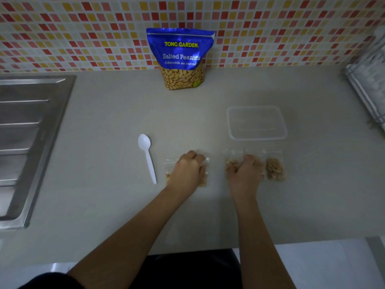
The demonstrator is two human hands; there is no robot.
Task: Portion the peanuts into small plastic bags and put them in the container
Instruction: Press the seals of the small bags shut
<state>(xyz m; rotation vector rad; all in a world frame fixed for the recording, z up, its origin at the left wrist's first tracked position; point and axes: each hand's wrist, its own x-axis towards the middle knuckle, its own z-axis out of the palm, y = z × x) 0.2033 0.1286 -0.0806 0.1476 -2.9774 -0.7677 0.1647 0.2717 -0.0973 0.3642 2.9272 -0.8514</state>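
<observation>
A blue Salted Peanuts pouch (pixel 180 57) stands upright against the tiled wall. Three small clear bags with peanuts lie in a row on the counter. My left hand (pixel 188 170) rests curled on the left bag (pixel 205 160). My right hand (pixel 245 170) covers the middle bag (pixel 230 164), fingers bent down onto it. The right bag (pixel 275 168) lies untouched beside it. An empty clear plastic container (pixel 257 123) sits just behind the bags. A white plastic spoon (pixel 148 157) lies left of my left hand.
A steel sink and drainboard (pixel 27 132) fill the left side. A dish rack (pixel 368 80) stands at the far right. The counter's front edge (pixel 291 240) runs close to my body.
</observation>
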